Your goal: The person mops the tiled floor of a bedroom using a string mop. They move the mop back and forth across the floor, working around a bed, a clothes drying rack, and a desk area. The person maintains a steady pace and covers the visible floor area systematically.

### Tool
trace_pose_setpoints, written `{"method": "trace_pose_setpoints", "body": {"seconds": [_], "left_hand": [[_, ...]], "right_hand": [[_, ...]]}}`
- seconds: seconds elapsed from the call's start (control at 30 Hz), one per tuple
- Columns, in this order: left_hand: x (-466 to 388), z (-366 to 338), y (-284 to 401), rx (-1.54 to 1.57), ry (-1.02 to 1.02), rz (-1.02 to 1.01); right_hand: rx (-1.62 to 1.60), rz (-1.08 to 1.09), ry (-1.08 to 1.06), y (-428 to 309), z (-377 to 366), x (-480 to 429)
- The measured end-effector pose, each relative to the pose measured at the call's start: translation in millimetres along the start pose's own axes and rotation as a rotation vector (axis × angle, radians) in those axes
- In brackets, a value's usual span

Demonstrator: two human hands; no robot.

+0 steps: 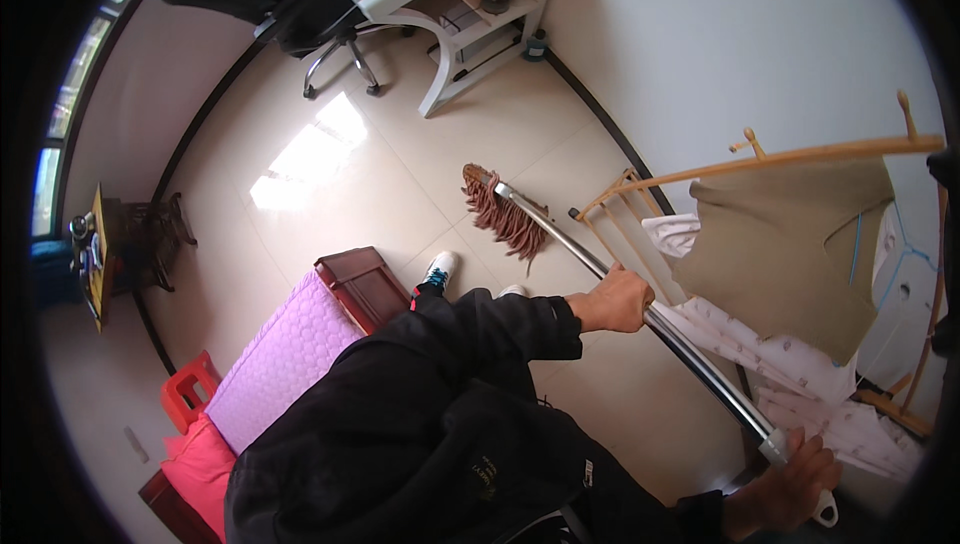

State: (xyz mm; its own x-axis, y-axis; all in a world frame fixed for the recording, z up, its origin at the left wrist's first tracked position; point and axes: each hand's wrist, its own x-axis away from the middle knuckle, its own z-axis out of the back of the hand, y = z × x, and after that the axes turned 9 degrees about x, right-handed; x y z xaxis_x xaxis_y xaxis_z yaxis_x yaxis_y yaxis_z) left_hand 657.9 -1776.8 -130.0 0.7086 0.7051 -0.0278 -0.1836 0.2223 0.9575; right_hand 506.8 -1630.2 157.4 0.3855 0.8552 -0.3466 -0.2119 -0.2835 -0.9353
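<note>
A mop with a metal pole [701,358] slants across the view from the lower right towards the middle of the room. My left hand [613,298] is wrapped around the pole about halfway along. At the pole's upper end, my right hand [796,478] grips the pale plastic handle, which ends in a hanging loop. The reddish-brown strand mop head [504,215] lies on the tiled floor [405,169], ahead of my sneaker [441,269]. Its strands spread towards me and to the right.
At right stands a wooden clothes rack [825,148] with a brown garment [780,244], close to the pole. A white-framed desk [442,71] and a wheeled office chair [330,26] stand ahead. On the left are a bed [289,349], a red plastic stool [187,394] and dark wooden furniture [154,236].
</note>
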Motion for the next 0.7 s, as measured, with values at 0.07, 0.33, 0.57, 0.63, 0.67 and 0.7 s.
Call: {"method": "trace_pose_setpoints", "body": {"seconds": [0.07,0.33,0.57,0.63,0.67,0.7], "left_hand": [[1.5,24.8,-2.3,-0.013,0.041,-0.035],[-21.9,125.4,-128.4,-0.175,0.3,-0.158],[15.1,180.4,-251.7,-0.302,0.312,0.085],[23.5,179.3,-253.2,-0.237,0.32,0.11],[26.3,176.4,-249.9,-0.194,0.334,0.099],[30.2,175.3,-246.3,-0.179,0.324,0.134]], "right_hand": [[-0.074,0.061,0.002,2.4,-26.0,0.3],[0.236,0.261,-0.082,86.1,-161.1,-3.0],[0.107,0.125,-0.319,183.1,-276.5,19.5],[0.108,0.112,-0.403,170.9,-277.8,17.6],[0.107,0.105,-0.457,162.1,-274.7,13.8],[0.12,0.082,-0.508,154.7,-272.1,7.8]]}}
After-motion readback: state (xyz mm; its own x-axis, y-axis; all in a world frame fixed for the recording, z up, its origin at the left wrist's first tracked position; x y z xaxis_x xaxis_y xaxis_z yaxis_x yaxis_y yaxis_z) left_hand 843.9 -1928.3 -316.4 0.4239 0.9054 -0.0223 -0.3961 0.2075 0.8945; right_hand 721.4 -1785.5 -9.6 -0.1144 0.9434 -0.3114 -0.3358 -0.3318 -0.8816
